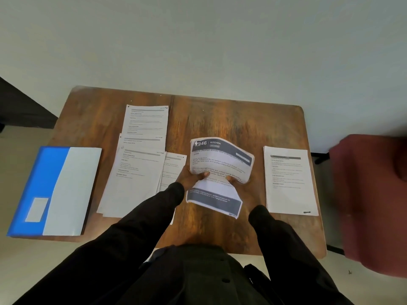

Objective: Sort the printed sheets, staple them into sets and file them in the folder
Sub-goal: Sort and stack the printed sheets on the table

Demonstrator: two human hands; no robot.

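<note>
In the head view you are holding the KITCHEN sheet (pixel 220 158) at its waist with both grips. The left grip (pixel 192 175) and the right grip (pixel 230 178) are curling round it side by side, with fingertips pressing on the printed face. The paper is buckling: the half beyond your grips is arching up and the half nearer you is drooping over the wooden surface (pixel 220 119). I cannot tell whether it is one sheet or several. I judge it light, limp and quick to crease, so it is asking for a hold at the side edges, not a squeeze mid-page. Loose printed sheets (pixel 136 172) are lying fanned just left of your left grip. A squared stack (pixel 288 179) is lying right of your right grip. The blue-and-white folder (pixel 55 190) is lying shut, far to the left.
</note>
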